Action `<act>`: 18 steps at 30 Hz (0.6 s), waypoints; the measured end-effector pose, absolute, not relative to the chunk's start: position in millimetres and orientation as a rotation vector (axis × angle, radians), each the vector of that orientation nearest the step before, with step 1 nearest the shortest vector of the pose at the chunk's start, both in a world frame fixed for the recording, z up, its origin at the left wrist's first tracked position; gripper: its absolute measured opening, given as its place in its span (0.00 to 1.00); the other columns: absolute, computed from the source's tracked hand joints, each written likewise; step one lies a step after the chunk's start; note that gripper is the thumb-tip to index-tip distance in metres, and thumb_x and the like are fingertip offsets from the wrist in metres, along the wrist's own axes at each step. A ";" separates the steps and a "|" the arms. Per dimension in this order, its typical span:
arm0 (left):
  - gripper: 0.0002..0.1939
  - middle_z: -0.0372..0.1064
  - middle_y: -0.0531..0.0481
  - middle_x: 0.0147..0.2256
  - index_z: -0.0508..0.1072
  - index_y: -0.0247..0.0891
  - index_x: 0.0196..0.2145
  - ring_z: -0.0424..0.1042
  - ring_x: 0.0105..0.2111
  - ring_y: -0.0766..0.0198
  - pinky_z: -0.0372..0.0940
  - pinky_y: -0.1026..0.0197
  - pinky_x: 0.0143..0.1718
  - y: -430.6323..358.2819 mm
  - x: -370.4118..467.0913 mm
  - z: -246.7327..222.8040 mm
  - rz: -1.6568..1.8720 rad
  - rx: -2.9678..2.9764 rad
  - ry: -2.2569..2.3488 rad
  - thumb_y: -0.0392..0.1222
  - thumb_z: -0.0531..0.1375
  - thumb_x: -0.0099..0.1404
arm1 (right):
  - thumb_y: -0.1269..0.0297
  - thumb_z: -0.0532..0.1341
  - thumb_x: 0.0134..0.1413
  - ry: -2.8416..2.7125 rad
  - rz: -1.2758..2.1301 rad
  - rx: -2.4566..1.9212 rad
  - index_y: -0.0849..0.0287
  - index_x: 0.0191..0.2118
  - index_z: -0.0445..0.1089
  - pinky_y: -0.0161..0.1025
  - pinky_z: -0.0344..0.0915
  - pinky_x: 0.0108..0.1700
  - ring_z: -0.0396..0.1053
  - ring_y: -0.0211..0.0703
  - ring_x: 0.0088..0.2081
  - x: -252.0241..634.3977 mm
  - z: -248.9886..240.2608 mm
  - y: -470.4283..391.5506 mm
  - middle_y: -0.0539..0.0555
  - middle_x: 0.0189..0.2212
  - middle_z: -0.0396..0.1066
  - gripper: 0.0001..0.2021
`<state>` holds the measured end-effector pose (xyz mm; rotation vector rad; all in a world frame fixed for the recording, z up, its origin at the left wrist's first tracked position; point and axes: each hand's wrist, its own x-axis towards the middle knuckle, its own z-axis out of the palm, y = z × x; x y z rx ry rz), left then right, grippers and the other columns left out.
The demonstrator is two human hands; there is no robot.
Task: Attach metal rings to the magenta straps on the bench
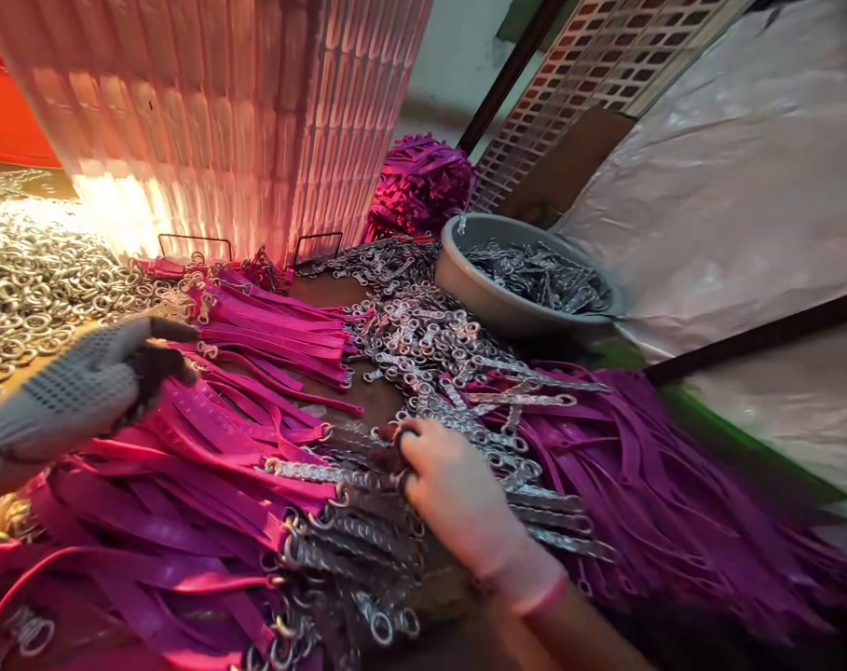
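The left hand [102, 382], in a dotted grey glove, is held above pink straps [220, 433] at the left of the table [381, 399]; its thumb and fingers are stretched out and parted. The right hand [457, 494], in a pale glove with a pink cuff, is lowered to metal chains [363, 554] at the strap ends; its fingers are bent inward, but whether a chain is pinched between them cannot be told.

The pink straps are spread in overlapping layers between and below the hands, and several are joined by rings to the chains. Faint marks are noted along one strap, too small to be read.

Beyond the right hand, a pile of loose chains [430, 340] is found, reaching to a grey basin [475, 294] in which more chains are contained. To the right, a bundle of purple straps [647, 457] is laid out, partly overlain by chains.

To the left, a mass of loose metal rings [38, 280] is observed under bright light. Behind the straps, a ridged translucent stack [206, 121] is stood. A heap of magenta straps [423, 182] is placed farther back, near a perforated panel [597, 65]. The right side is covered by plastic sheeting [765, 168].
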<state>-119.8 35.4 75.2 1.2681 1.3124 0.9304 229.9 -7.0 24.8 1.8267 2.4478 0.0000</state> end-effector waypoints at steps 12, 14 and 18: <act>0.14 0.75 0.47 0.35 0.74 0.34 0.40 0.53 0.14 0.78 0.44 0.71 0.12 32.0 -1.8 29.5 0.591 0.522 0.779 0.39 0.63 0.56 | 0.83 0.55 0.45 2.455 0.112 1.727 0.66 0.34 0.75 0.44 0.62 0.41 0.68 0.54 0.43 272.4 -17.2 37.7 0.66 0.41 0.73 0.14; 0.17 0.74 0.48 0.35 0.74 0.35 0.45 0.52 0.14 0.78 0.43 0.71 0.12 29.6 -3.2 28.5 0.613 0.529 0.742 0.39 0.63 0.56 | 0.83 0.52 0.44 2.561 -0.113 1.952 0.64 0.37 0.74 0.43 0.64 0.44 0.69 0.50 0.43 267.4 -11.2 35.9 0.63 0.39 0.74 0.17; 0.18 0.71 0.50 0.27 0.73 0.33 0.46 0.53 0.14 0.77 0.47 0.70 0.14 22.8 -8.1 30.8 0.623 0.713 0.694 0.41 0.63 0.58 | 0.73 0.51 0.52 2.827 -1.010 2.092 0.60 0.45 0.70 0.41 0.67 0.44 0.71 0.45 0.40 227.9 14.4 23.6 0.55 0.38 0.75 0.17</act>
